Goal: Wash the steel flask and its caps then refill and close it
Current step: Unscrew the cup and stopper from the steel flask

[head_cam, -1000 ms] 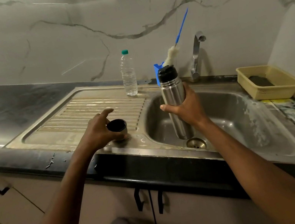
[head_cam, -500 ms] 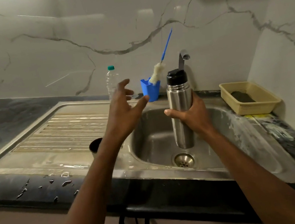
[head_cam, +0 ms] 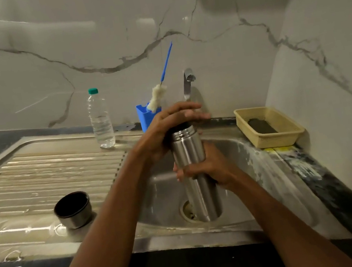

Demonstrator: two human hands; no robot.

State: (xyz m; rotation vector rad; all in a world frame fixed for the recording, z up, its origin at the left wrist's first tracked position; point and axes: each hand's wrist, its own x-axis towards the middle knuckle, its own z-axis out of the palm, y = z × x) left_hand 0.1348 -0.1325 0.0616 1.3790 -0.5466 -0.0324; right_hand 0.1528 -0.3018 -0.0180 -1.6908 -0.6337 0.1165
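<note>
The steel flask (head_cam: 197,176) stands upright in the sink basin (head_cam: 241,169), beside the drain. My right hand (head_cam: 208,167) grips its body around the middle. My left hand (head_cam: 169,125) covers the flask's top, its palm and fingers wrapped over the black inner cap, which is almost wholly hidden. The outer steel cup cap (head_cam: 73,210) sits mouth up on the wet drainboard (head_cam: 38,179), to the left of both hands.
A clear water bottle (head_cam: 100,120) with a green lid stands at the back of the drainboard. A blue holder (head_cam: 146,117) carries a bottle brush (head_cam: 159,94). The tap (head_cam: 187,82) rises behind the flask. A beige basket (head_cam: 269,127) sits at the right.
My left hand let go of the cup cap on the drainboard, swung right and came down over the flask's black cap. My right hand kept hold of the flask.
</note>
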